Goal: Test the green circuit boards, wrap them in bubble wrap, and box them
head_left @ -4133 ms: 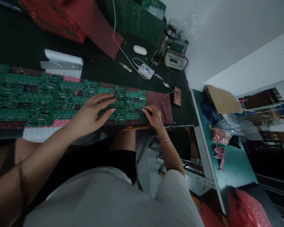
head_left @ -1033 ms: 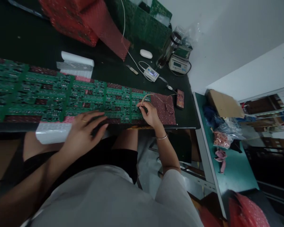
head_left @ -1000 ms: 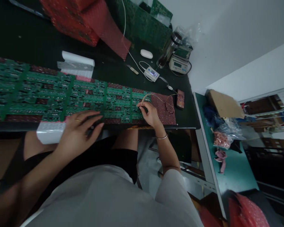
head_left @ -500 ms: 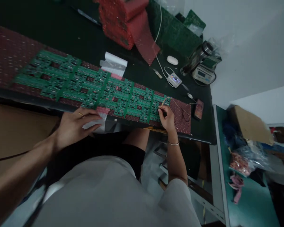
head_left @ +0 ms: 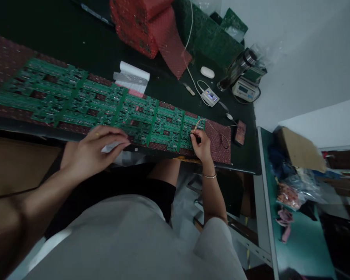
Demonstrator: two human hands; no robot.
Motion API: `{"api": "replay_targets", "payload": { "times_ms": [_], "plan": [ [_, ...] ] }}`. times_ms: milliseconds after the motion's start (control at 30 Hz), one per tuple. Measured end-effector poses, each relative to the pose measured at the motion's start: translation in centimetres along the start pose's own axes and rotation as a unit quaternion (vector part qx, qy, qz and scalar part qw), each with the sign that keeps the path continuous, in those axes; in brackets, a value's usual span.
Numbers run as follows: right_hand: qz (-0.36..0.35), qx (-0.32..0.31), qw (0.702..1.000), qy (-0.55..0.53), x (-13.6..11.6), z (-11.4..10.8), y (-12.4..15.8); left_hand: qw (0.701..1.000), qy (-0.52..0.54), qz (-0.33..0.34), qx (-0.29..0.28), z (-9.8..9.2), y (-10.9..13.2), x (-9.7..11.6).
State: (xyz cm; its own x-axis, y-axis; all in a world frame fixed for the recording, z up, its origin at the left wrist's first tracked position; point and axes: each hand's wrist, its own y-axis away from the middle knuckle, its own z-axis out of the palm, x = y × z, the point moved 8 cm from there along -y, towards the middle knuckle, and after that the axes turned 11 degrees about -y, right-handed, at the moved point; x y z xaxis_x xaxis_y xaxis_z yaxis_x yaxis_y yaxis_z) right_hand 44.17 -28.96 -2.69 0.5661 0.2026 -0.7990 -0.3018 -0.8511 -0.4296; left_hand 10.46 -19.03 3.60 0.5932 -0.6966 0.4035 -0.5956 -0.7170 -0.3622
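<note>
A long row of joined green circuit boards [head_left: 134, 116] lies on red bubble wrap [head_left: 218, 136] along the bench. Over the boards' right end, my right hand [head_left: 202, 146] is closed in a pinch on a thin wire lead [head_left: 197, 123], its fingertips at the board. The lead loops right across the bubble wrap. My left hand [head_left: 100, 147] is at the bench's front edge by the middle boards, thumb and fingertips drawn together. Anything between those fingertips is too small to make out. Something white shows in the gap behind the thumb.
Behind the boards are a paper roll [head_left: 134, 70], a red bubble-wrap roll [head_left: 134, 27], a small device with a lit display [head_left: 210, 96] and a white oval object [head_left: 207, 72]. Right of the wrap lies a reddish block [head_left: 240, 133]. A steel flask [head_left: 247, 58] stands near the wall.
My left hand has moved slightly right along the front edge, its thumb and fingertips closing together. My right hand keeps its pinch on the wire. The whole view has shifted a little.
</note>
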Motion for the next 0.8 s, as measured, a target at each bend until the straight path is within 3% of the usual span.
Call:
{"api": "replay_targets", "payload": {
  "times_ms": [100,233,333,400,500,800],
  "plan": [
    [-0.001,0.001,1.000,-0.006,0.0,0.0,-0.1,0.995,0.061,0.076,0.000,2.6,-5.4,3.3],
    [0.000,0.012,0.999,-0.032,0.1,0.0,-0.1,0.980,0.100,0.144,-0.097,10.2,-13.2,7.1],
    [0.022,0.060,0.996,-0.067,0.8,-0.8,0.1,0.963,0.073,0.174,-0.193,15.6,-16.6,9.3],
    [0.045,0.090,0.991,-0.089,1.5,-1.3,0.3,0.954,0.050,0.183,-0.231,17.7,-17.5,10.2],
    [0.065,0.107,0.985,-0.115,2.2,-1.5,0.4,0.949,0.025,0.192,-0.249,19.0,-17.8,10.7],
    [0.082,0.107,0.982,-0.135,2.3,-1.5,0.4,0.952,-0.012,0.206,-0.227,19.7,-17.6,10.4]
  ]
}}
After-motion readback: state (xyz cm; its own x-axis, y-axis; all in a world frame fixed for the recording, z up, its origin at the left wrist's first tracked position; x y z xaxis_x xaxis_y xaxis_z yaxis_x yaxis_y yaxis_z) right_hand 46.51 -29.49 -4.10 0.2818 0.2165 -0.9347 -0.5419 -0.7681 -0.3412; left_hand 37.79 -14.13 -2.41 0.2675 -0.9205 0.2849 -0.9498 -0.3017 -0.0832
